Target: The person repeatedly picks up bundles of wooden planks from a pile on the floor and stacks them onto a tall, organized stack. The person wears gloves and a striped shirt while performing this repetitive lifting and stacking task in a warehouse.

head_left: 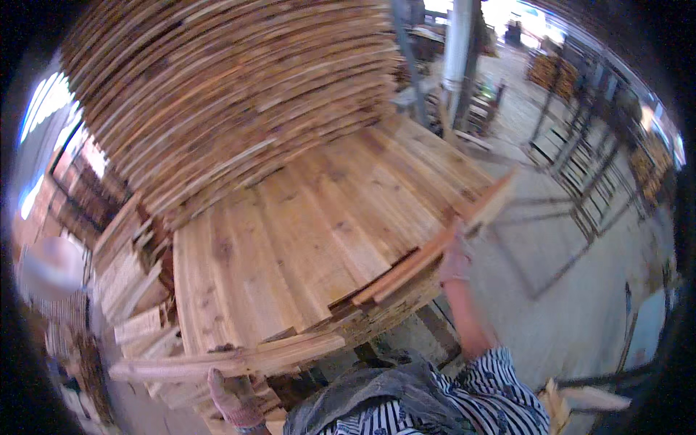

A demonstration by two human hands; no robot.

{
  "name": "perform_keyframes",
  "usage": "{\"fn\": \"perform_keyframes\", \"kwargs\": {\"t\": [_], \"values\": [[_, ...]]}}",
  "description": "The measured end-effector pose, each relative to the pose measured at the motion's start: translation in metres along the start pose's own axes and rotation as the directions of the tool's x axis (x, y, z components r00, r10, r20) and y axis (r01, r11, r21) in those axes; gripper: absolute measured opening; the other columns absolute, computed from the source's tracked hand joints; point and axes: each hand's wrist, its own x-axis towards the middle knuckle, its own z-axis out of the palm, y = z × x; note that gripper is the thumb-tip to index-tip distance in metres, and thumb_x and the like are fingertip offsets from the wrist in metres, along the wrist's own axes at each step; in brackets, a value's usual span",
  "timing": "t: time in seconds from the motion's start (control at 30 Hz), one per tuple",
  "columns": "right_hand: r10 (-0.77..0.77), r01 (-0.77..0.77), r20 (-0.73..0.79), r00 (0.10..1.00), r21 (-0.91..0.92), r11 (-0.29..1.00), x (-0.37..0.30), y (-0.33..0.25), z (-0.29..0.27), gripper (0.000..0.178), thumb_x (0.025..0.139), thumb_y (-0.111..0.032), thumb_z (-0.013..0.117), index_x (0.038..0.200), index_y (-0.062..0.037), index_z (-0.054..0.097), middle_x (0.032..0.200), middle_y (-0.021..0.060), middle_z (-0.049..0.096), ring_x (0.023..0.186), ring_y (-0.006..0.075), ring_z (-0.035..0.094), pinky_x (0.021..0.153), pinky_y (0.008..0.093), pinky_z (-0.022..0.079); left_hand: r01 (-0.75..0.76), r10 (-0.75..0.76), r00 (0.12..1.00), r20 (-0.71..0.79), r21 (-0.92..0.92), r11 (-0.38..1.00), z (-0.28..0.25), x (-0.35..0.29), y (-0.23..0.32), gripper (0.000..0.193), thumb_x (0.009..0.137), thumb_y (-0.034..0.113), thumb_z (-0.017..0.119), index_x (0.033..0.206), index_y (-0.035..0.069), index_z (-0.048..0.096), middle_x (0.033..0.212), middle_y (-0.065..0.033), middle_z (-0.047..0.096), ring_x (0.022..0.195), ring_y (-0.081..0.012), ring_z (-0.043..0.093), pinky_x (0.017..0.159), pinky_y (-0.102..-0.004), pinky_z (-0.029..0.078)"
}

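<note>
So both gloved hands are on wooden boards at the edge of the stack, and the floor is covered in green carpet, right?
Not quite. The head view shows the floor as bare grey concrete, not green carpet. The rest holds: the gloved left hand and right hand are each on a board at the edge of the stack.

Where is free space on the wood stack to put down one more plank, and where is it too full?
The flat top of the low plank stack is bare between the tall pile behind it and the slanted plank under the right hand. The front edge is crowded: the left hand holds a plank, with loose offcuts beside it.
</note>
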Motion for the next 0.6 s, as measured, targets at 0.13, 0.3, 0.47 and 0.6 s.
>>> {"fn": "perform_keyframes", "kwargs": {"t": [0.13, 0.3, 0.47, 0.6], "values": [[0.023, -0.024, 0.175, 0.984, 0.002, 1.0, 0.008, -0.004, -0.01, 0.064, 0.107, -0.043, 0.041, 0.157, -0.0034, 0.033, 0.154, 0.0127, 0.042, 0.139, 0.0272, 0.042, 0.118, 0.0386, 0.032, -0.039, 0.044, 0.997, -0.067, 0.08, 0.996, -0.019, -0.037, -0.003, 0.04, 0.098, 0.032, 0.058, 0.126, 0.003, 0.06, 0.113, -0.0109, 0.065, 0.107, -0.0215, 0.061, 0.09, -0.0382, 0.052], [-0.039, 0.044, 0.22, 0.975, -0.017, 0.999, -0.002, 0.006, -0.017, 0.06, 0.109, -0.044, 0.04, 0.155, -0.007, 0.038, 0.155, 0.0102, 0.042, 0.138, 0.0262, 0.042, 0.116, 0.0399, 0.035, 0.202, -0.238, 0.961, -0.144, -0.223, 0.954, 0.014, -0.064, -0.027, 0.038, 0.093, 0.037, 0.062, 0.112, 0.004, 0.063, 0.106, -0.0112, 0.066, 0.101, -0.023, 0.062, 0.084, -0.0369, 0.054], [0.08, -0.108, 0.193, 0.978, 0.141, 0.984, -0.014, -0.047, -0.033, 0.064, 0.106, -0.043, 0.048, 0.157, -0.0056, 0.034, 0.155, 0.0107, 0.041, 0.134, 0.0264, 0.046, 0.115, 0.0395, 0.037, 0.278, -0.36, 0.911, -0.201, -0.346, 0.896, 0.019, -0.047, -0.048, 0.046, 0.088, 0.037, 0.071, 0.12, 0.006, 0.061, 0.107, -0.0115, 0.068, 0.097, -0.029, 0.066, 0.086, -0.0416, 0.055], [-0.02, 0.007, 0.09, 0.996, 0.145, 0.989, -0.008, -0.086, -0.052, 0.073, 0.102, -0.04, 0.057, 0.158, -0.0029, 0.029, 0.155, 0.0118, 0.039, 0.134, 0.0268, 0.047, 0.115, 0.0387, 0.036, 0.174, -0.199, 0.95, -0.242, -0.12, 0.977, 0.063, 0.014, -0.044, 0.047, 0.091, 0.034, 0.069, 0.126, 0.005, 0.059, 0.12, -0.013, 0.064, 0.11, -0.0322, 0.062, 0.093, -0.0489, 0.053]]}}
